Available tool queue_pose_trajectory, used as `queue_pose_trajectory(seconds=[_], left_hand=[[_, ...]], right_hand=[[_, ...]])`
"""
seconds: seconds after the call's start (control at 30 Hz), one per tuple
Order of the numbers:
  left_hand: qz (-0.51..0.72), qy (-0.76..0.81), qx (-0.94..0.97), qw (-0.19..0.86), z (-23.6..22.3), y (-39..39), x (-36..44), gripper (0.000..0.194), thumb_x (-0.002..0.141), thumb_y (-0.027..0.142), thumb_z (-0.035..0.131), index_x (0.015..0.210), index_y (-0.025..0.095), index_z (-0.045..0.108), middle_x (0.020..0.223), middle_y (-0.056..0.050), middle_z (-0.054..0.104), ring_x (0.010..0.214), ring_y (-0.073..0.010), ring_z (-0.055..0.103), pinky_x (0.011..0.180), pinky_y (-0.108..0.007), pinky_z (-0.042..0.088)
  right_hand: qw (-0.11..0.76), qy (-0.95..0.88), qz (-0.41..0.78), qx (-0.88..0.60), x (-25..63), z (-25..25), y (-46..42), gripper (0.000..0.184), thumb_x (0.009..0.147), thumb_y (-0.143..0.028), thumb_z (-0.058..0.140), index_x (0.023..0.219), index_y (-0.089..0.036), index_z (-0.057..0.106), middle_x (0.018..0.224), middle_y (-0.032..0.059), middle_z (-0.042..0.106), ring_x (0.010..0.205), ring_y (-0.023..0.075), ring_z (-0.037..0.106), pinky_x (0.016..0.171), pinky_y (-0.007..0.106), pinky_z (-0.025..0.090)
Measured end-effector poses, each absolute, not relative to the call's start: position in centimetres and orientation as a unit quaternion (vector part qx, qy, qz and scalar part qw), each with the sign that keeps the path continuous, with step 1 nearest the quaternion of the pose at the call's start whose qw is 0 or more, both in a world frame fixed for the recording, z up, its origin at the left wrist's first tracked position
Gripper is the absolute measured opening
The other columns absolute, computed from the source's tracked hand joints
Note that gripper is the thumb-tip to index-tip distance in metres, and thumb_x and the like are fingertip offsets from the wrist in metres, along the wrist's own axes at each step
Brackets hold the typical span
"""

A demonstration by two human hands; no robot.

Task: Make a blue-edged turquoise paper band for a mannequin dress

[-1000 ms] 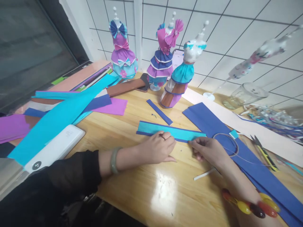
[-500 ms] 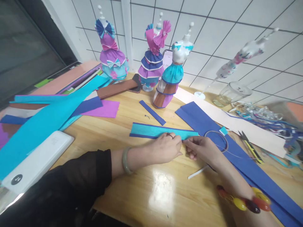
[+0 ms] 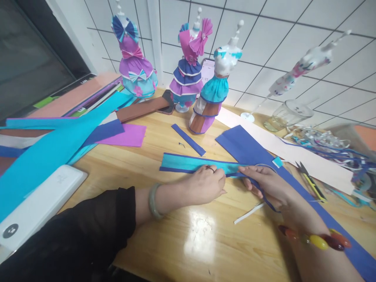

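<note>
A turquoise crepe paper strip (image 3: 185,161) with dark blue edging lies across the middle of the table. My left hand (image 3: 204,184) is closed on its lower edge, fingers curled and fingertips partly hidden. Farther right, my right hand (image 3: 264,182) pinches the strip's right end between thumb and fingers. A narrow blue paper ribbon (image 3: 268,201) trails from the strip's lower edge beneath my right hand. Just above lies a short blue strip (image 3: 188,140). Under my right forearm runs a long blue paper sheet (image 3: 245,145), and a thin white strip (image 3: 249,214) lies below my right hand.
Dressed mini mannequins (image 3: 209,90) stand at the back by the tiled wall, with a bare tilted one (image 3: 302,70) on the right. Scissors (image 3: 311,182), a glass (image 3: 289,115) and tangled ribbon scraps (image 3: 326,141) sit right. Left are paper sheets (image 3: 58,147) and a white power bank (image 3: 44,207).
My right hand has slid rightward along the strip's lower edge, away from my left hand, which stays in place. The view has shifted slightly.
</note>
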State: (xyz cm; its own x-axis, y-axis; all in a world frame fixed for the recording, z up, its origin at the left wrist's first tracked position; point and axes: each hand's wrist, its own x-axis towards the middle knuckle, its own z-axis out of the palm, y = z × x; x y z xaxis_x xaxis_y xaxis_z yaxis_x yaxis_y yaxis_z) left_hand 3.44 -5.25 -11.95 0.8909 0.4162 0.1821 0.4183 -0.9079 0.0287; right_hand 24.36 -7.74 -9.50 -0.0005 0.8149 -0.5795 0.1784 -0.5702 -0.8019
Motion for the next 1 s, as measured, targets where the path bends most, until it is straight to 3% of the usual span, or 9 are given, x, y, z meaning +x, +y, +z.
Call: queue_pose_trajectory(seconds=[0.17, 0.37, 0.53, 0.73, 1.0], left_hand=[[-0.094, -0.213, -0.972, 0.004, -11.9, -5.2, 3.4, 0.03, 0.089, 0.039, 0.047, 0.1, 0.011, 0.053, 0.09, -0.008, 0.052, 0.088, -0.0231, 0.052, 0.066, -0.032, 0.042], [-0.094, -0.209, -0.973, -0.007, -11.9, -5.1, 3.3, 0.027, 0.089, 0.037, 0.047, 0.096, 0.012, 0.055, 0.088, -0.008, 0.052, 0.087, -0.0232, 0.052, 0.064, -0.032, 0.042], [-0.096, -0.194, -0.976, -0.003, -12.2, -5.4, 3.2, 0.024, 0.091, 0.031, 0.042, 0.093, 0.011, 0.055, 0.086, -0.008, 0.052, 0.086, -0.0228, 0.052, 0.061, -0.032, 0.042], [-0.123, -0.169, -0.977, 0.036, -12.4, -5.9, 2.9, 0.016, 0.089, 0.022, 0.045, 0.087, 0.011, 0.057, 0.085, -0.009, 0.052, 0.086, -0.0226, 0.05, 0.063, -0.033, 0.04], [-0.077, -0.195, -0.977, 0.049, -11.8, -6.5, 2.8, 0.017, 0.089, 0.022, 0.045, 0.092, 0.011, 0.059, 0.087, -0.01, 0.054, 0.085, -0.0236, 0.049, 0.062, -0.034, 0.036]], right_hand=[[0.244, -0.354, 0.604, -0.671, 25.2, -9.0, -7.8, 0.032, 0.073, -0.048, 0.065, 0.075, -0.016, 0.065, 0.043, -0.0034, 0.052, 0.028, 0.004, 0.035, 0.03, 0.017, 0.022], [0.283, -0.34, 0.579, -0.685, 26.8, -8.1, -8.3, 0.034, 0.069, -0.049, 0.068, 0.075, -0.016, 0.067, 0.044, -0.0033, 0.051, 0.027, 0.0031, 0.033, 0.03, 0.018, 0.022], [0.235, -0.388, 0.536, -0.712, 27.8, -7.7, -9.8, 0.034, 0.071, -0.051, 0.068, 0.078, -0.017, 0.067, 0.051, -0.0009, 0.056, 0.034, 0.0055, 0.04, 0.034, 0.019, 0.027], [0.165, -0.437, 0.51, -0.723, 27.2, -8.3, -11.5, 0.04, 0.071, -0.057, 0.064, 0.066, -0.017, 0.064, 0.046, -0.002, 0.049, 0.043, 0.0076, 0.041, 0.043, 0.021, 0.034], [0.185, -0.46, 0.442, -0.747, 26.7, -8.5, -11.7, 0.046, 0.07, -0.063, 0.062, 0.08, -0.018, 0.065, 0.049, -0.0006, 0.055, 0.047, 0.0111, 0.049, 0.046, 0.022, 0.039]])
